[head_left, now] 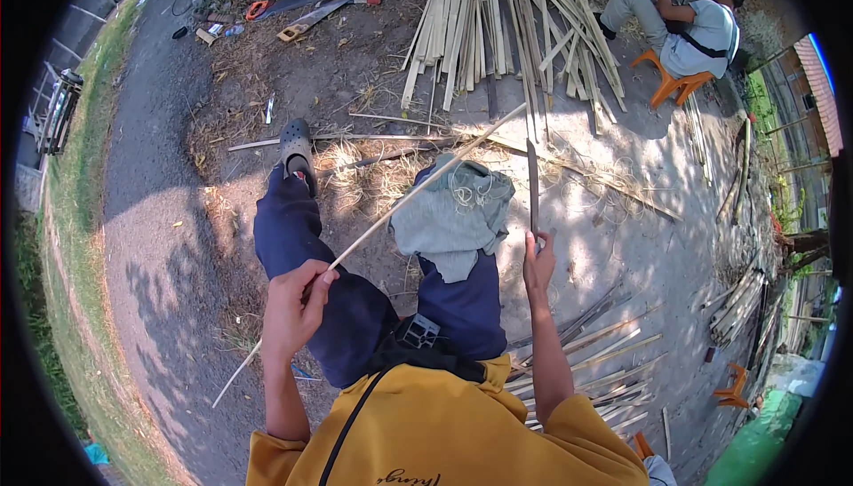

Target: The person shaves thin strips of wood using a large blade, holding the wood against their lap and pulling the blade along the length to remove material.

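My left hand [298,308] is closed around a long, thin bamboo strip [409,203]. The strip slants from low on the left, up across my lap, to the far right. In my right hand [538,266] is a narrow, dark-bladed knife [533,186] pointing away from me; its handle is mostly hidden by the fingers. The blade stands apart from the strip, to its right. A grey-green cloth [458,215] is draped over my right knee, with curled pale shavings [475,191] on it.
Split bamboo strips [471,28] are heaped ahead, and more strips [613,366] lie by my right side. Handsaws [324,17] rest on the ground at far left. A person [697,37] sits on an orange stool [671,84] at far right. Shavings litter the ground.
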Motion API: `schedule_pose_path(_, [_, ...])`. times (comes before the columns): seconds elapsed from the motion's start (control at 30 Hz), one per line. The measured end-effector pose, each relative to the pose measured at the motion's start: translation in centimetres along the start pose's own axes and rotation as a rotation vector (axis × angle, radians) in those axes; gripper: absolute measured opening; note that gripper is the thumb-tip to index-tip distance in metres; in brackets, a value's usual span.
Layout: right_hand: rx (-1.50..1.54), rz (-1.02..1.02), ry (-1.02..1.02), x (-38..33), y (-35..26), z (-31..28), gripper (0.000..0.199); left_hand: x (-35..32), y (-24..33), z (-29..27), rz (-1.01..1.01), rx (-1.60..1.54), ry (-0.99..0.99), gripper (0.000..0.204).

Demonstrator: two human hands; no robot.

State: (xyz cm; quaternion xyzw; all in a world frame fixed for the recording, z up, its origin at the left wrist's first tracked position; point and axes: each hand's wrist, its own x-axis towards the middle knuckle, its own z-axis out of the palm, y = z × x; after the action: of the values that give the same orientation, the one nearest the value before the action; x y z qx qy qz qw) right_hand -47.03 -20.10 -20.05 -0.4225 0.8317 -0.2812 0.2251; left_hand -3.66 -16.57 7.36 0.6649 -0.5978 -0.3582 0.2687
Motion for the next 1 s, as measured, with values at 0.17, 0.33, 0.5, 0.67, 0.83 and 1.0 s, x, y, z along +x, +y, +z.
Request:
schedule_pose_path(0.17, [-0.153,0.124,-0.034,-3.2,8.6,4.3,0.062,2.9,1.0,3.8,0.213,0.033,-0.002,0.01])
schedule_pose_path(0.33, [-0.202,0.246,-0.101,-5.5,12.6,6.6,0.061,4.3,1.5,4.6,0.248,0.081,-0.011,0.009])
schedule_pose_path(0.5, [-0.197,0.307,-0.159,-5.7,14.1,8.7,0.064,4.9,1.6,4.3,0.177,0.035,0.011,0.014])
schedule_pose_path(0.67, [-0.218,0.278,-0.24,-5.4,17.8,9.6,0.066,5.4,2.7,4.3,0.148,-0.053,0.083,0.017])
schedule_pose_path(0.83, [-0.177,0.327,-0.262,-5.4,15.9,9.5,0.061,4.7,2.6,3.4,0.128,-0.086,0.114,0.018])
schedule_pose_path(1.0, [-0.051,0.282,-0.162,-1.5,15.3,8.5,0.049,4.4,2.0,3.3,0.118,-0.102,0.115,0.018])
